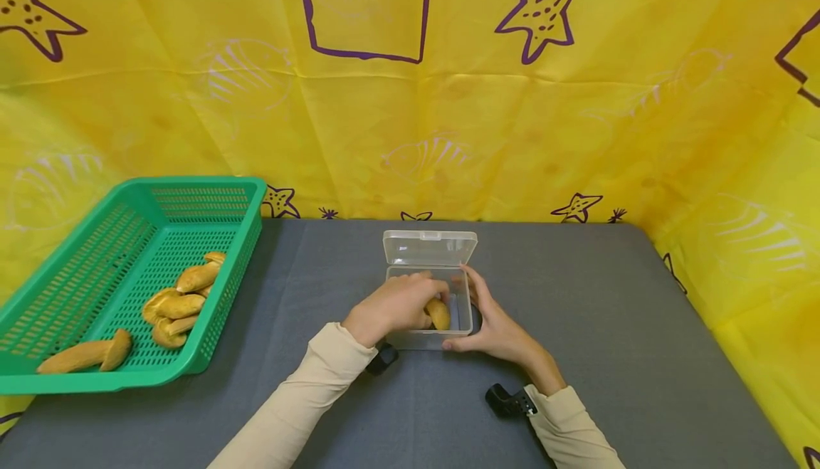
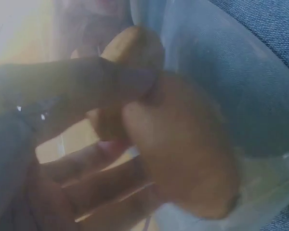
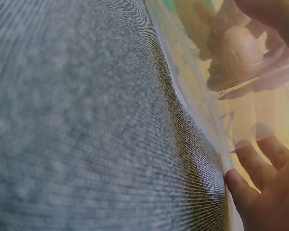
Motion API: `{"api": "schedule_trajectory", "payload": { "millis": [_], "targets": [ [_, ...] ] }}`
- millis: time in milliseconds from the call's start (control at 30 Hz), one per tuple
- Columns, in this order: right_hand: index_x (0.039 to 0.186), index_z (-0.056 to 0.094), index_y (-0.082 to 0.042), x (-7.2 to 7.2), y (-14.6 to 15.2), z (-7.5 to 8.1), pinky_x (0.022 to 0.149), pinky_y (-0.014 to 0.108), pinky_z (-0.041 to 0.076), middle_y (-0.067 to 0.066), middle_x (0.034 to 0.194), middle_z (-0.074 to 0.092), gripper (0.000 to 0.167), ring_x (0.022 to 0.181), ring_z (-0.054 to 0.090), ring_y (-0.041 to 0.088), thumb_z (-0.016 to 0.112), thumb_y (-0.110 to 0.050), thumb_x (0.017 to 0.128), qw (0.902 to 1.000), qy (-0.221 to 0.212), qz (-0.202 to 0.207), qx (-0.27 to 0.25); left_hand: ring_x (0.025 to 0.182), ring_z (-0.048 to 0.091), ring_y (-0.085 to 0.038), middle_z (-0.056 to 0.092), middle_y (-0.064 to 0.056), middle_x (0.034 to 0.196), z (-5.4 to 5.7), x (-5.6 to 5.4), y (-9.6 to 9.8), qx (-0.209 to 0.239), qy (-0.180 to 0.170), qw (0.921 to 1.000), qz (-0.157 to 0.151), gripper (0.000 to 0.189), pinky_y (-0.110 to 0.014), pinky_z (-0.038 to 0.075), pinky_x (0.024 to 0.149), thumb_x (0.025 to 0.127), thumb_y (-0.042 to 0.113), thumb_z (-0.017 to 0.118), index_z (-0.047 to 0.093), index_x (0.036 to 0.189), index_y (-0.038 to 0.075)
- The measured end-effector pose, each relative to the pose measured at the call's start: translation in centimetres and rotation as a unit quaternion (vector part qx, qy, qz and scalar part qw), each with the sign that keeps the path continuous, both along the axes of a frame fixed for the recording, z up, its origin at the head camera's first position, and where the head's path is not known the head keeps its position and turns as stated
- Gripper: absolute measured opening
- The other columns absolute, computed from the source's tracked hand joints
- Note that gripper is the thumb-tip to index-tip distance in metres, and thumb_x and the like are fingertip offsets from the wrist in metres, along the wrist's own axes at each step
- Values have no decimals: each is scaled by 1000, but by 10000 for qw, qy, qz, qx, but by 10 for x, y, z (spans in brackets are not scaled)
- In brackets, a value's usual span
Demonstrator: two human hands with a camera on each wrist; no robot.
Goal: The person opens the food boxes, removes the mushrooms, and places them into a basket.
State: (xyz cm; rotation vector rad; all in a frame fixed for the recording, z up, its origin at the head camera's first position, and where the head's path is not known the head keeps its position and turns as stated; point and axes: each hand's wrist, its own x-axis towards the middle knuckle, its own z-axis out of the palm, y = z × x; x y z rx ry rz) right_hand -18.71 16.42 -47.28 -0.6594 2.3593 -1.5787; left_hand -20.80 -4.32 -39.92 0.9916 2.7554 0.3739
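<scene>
A clear plastic box (image 1: pixel 410 341) stands in the middle of the grey table, its hinged lid (image 1: pixel 430 248) raised at the back. My left hand (image 1: pixel 398 304) reaches down into it and pinches a yellow-brown mushroom (image 1: pixel 438 314) between thumb and fingers. In the left wrist view the mushroom (image 2: pixel 188 154) appears large and blurred, with the thumb across its upper part. The right hand (image 1: pixel 501 332) grips the box's right side, thumb at the front and fingers further back. Through the clear wall, the right wrist view shows the rounded mushroom (image 3: pixel 242 50).
A green perforated basket (image 1: pixel 192 184) lies at the left, with a cluster of mushrooms (image 1: pixel 181 305) along its right side and a single long mushroom (image 1: pixel 83 356) near its front. Yellow printed cloth (image 1: pixel 359 141) hangs behind the table (image 1: pixel 596 327) and at its right.
</scene>
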Motion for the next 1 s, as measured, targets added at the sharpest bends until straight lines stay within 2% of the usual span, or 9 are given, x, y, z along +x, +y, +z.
{"api": "schedule_trajectory", "payload": {
  "millis": [100, 233, 400, 567, 667, 767, 1000],
  "targets": [
    [158, 4, -33, 0, 0, 1, 113, 59, 32, 12, 160, 30, 122, 146, 32, 36, 90, -24, 72, 9999, -86, -44, 34, 80, 58, -17, 64, -1, 103, 1, 0, -3, 271, -54, 9996, -55, 34, -34, 50, 67, 80, 6, 74, 70, 110, 21],
    [157, 4, -33, 1, -1, 2, 112, 58, 32, 13, 159, 31, 123, 145, 34, 35, 91, -24, 71, 9998, -166, -80, 32, 79, 55, -13, 65, 2, 99, 2, 1, -7, 761, -217, 9967, -166, 35, -26, 46, 68, 83, 3, 69, 69, 113, 20],
    [158, 4, -32, 1, -2, 3, 111, 56, 35, 15, 158, 32, 123, 143, 37, 34, 91, -24, 71, 9998, -192, -41, -1, 81, 59, -13, 70, 3, 101, 5, 1, -11, 1228, -229, 9917, -288, 36, -25, 48, 72, 86, 3, 67, 68, 118, 18],
    [157, 4, -37, 1, -1, 3, 111, 59, 34, 16, 161, 26, 122, 146, 32, 37, 90, -25, 72, 9996, -270, -108, 51, 92, 62, -12, 70, 4, 114, 12, 3, -15, 1399, -67, 9898, -267, 35, -30, 52, 83, 89, 7, 68, 67, 122, 17],
    [156, 4, -37, 1, 0, 2, 110, 59, 35, 17, 161, 25, 122, 146, 32, 37, 90, -26, 72, 9995, -270, -124, 69, 96, 63, -12, 70, 3, 117, 17, 5, -18, 1480, 81, 9886, -282, 34, -32, 53, 85, 90, 8, 67, 67, 123, 17],
    [157, 4, -35, 1, 0, 2, 111, 60, 33, 17, 161, 24, 122, 146, 31, 37, 90, -26, 72, 9997, -230, -99, 72, 95, 63, -12, 70, 2, 117, 22, 9, -21, 1582, 353, 9864, -259, 35, -32, 54, 82, 90, 9, 67, 67, 124, 18],
    [157, 4, -35, 1, -1, 4, 113, 63, 30, 15, 162, 24, 122, 148, 28, 38, 90, -27, 72, 9997, -214, -67, 77, 82, 56, -8, 67, 5, 113, 29, 23, -32, 1908, 815, 9781, -156, 37, -24, 48, 70, 92, 9, 63, 64, 126, 23]
  ]
}}
